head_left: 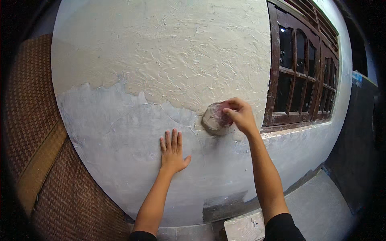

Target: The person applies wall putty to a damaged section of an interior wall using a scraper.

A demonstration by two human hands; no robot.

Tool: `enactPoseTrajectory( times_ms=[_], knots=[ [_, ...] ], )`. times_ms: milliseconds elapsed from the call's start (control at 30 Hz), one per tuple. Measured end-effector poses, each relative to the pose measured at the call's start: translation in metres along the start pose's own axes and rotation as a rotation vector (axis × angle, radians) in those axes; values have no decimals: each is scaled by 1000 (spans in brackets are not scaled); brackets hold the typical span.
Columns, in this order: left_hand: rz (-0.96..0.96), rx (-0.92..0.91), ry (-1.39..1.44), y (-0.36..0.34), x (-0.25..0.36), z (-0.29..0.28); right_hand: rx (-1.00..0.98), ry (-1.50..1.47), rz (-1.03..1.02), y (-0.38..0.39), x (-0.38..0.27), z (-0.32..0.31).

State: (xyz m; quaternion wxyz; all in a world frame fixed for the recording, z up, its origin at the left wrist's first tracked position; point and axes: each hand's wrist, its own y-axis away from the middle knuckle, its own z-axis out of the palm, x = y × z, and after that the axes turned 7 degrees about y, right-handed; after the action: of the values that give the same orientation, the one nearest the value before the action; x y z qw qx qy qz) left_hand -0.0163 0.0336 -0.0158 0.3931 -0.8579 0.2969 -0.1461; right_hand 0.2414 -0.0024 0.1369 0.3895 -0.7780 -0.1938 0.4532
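Observation:
My left hand (172, 154) lies flat against the smooth grey-white lower part of the wall (120, 148), fingers stretched and thumb out to the side. To the right and a little higher, my right hand (241, 116) pinches a rounded, dark-red piece (216, 116) smeared with cream paste. That piece is at the wall, just where the cream coating meets the bare grey part. Above this ragged border, the cream textured coating (177, 60) covers the wall in rough ridges. Whether the rounded piece is stiff or soft I cannot tell.
A brown wooden window (299, 68) with dark panes and a pale sill is at the right. Woven brown matting (28, 112) stands along the left. Below, a cream-smeared flat board (245, 228) lies near my right sleeve, beside grey floor (317, 201). A dark panel (354, 140) stands far right.

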Motion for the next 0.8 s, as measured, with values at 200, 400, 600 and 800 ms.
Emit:
enactPoseTrajectory(
  times_ms=[200,400,600,800],
  knots=[
    [6,-14,9,-1,1,2,144,-126,116,0,-3,-16],
    [9,-4,-14,0,1,1,48,-8,22,1,4,-15],
    [7,-3,-16,-1,0,3,67,-56,-35,4,5,-8],
    [-5,-16,-1,-1,2,4,207,-158,180,17,17,-20]
  ],
)
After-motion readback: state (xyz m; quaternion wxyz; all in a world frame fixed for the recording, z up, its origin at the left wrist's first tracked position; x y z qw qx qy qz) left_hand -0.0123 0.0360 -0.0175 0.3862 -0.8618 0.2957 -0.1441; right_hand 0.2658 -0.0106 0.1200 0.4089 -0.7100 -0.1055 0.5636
